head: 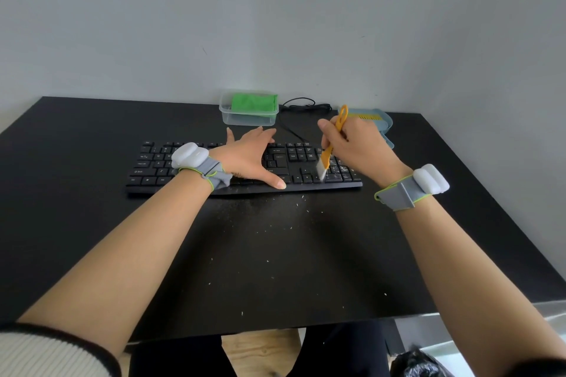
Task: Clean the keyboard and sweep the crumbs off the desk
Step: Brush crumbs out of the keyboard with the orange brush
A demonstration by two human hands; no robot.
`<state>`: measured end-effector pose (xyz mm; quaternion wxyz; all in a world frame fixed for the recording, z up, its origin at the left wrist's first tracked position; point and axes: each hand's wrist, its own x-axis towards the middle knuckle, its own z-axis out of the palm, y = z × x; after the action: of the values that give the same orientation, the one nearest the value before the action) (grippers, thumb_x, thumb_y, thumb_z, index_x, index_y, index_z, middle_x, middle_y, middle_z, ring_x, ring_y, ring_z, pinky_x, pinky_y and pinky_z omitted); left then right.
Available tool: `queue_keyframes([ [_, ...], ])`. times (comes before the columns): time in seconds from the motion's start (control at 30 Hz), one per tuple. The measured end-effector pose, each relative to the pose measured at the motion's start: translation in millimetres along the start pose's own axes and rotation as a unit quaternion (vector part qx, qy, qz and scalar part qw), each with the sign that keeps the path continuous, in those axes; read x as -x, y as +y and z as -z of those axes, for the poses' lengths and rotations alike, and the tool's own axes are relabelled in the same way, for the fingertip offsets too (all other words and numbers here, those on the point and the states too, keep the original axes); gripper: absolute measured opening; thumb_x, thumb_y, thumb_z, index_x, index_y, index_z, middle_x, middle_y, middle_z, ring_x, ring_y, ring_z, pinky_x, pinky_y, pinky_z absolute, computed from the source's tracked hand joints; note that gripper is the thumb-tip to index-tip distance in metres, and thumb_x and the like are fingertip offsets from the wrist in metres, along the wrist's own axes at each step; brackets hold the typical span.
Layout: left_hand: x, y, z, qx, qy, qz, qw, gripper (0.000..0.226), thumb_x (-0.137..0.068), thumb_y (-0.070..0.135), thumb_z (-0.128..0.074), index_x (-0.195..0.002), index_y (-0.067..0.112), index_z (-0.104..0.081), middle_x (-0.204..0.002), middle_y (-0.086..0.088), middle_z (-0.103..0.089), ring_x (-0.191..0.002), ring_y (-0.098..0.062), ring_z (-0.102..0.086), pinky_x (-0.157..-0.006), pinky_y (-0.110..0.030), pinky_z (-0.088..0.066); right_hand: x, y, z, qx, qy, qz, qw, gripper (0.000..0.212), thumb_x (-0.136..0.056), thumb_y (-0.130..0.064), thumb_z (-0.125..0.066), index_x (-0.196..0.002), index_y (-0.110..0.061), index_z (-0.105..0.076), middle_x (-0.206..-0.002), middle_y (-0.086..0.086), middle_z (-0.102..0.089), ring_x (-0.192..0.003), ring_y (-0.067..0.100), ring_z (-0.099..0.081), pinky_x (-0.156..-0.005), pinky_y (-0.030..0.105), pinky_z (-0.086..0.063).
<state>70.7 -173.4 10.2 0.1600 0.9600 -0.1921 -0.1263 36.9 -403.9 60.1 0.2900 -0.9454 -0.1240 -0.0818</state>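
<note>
Orange plastic, the brush (332,144) looks light and stiff, best pinched mid-handle as the right hand (355,144) grips it now, its pale bristles touching the keyboard (153,168) near the number pad. The left hand (248,156) lies flat with fingers spread, pressing the keys to steady it. Crumbs (269,226) dot the black desk (92,223) in front; soft bristles should flick them easily.

Both bare forearms are reaching forward, each wearing a wrist strap. The left hand (249,159) is lying flat with fingers spread; the right hand (352,144) is curling its fingers closed.
</note>
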Motion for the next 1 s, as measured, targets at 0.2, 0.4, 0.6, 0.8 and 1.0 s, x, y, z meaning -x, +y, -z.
queue_keyframes([
  [0.2,0.8,1.1,0.7,0.001,-0.001,-0.001,1.0,0.132,-0.065,0.072,-0.074,-0.158,0.017,0.001,-0.161,0.003,-0.022,-0.152,-0.016,0.003,-0.112,-0.067,0.014,-2.0,-3.6,2.9,-0.019,0.041,-0.037,0.998,0.049,-0.104,-0.04,-0.045,-0.07,-0.015,-0.071,-0.061,0.003,-0.067,-0.052,0.008,-0.061,-0.053,0.013,-0.045],
  [0.4,-0.4,0.2,-0.5,0.0,-0.004,-0.002,1.0,0.133,-0.064,0.074,-0.074,-0.157,0.017,0.001,-0.162,0.003,-0.021,-0.152,-0.016,0.006,-0.112,-0.067,0.015,-12.2,2.3,-14.6,-0.109,0.078,-0.058,0.989,0.02,-0.093,-0.037,-0.066,-0.092,-0.017,-0.071,-0.073,-0.002,-0.075,-0.07,0.01,-0.073,-0.078,0.041,-0.061],
  [0.6,-1.6,-0.5,-0.9,-0.003,-0.006,-0.001,1.0,0.133,-0.063,0.075,-0.073,-0.157,0.018,0.001,-0.163,0.002,-0.019,-0.152,-0.016,0.005,-0.112,-0.068,0.015,-12.9,1.1,-19.5,0.014,0.053,-0.064,0.996,0.044,-0.097,-0.041,-0.054,-0.079,-0.005,-0.072,-0.066,0.004,-0.07,-0.07,0.021,-0.068,-0.076,0.036,-0.055],
  [0.8,-2.1,-1.0,-0.2,-0.002,-0.009,-0.001,1.0,0.133,-0.064,0.074,-0.073,-0.157,0.017,0.001,-0.163,0.003,-0.019,-0.152,-0.017,0.005,-0.112,-0.067,0.015,-15.5,0.1,-9.0,-0.033,0.117,-0.032,0.992,0.038,-0.098,-0.036,-0.055,-0.074,-0.012,-0.072,-0.059,0.001,-0.07,-0.057,0.017,-0.069,-0.073,0.036,-0.058],
  [1.0,-1.2,0.6,-0.1,-0.003,-0.007,0.0,1.0,0.132,-0.064,0.073,-0.074,-0.158,0.017,0.0,-0.163,0.002,-0.019,-0.152,-0.017,0.004,-0.112,-0.067,0.014,-8.2,7.2,-13.4,0.023,0.1,-0.063,0.993,0.065,-0.092,-0.06,-0.054,-0.062,-0.004,-0.068,-0.051,0.004,-0.065,-0.055,0.021,-0.066,-0.067,0.04,-0.058],
])
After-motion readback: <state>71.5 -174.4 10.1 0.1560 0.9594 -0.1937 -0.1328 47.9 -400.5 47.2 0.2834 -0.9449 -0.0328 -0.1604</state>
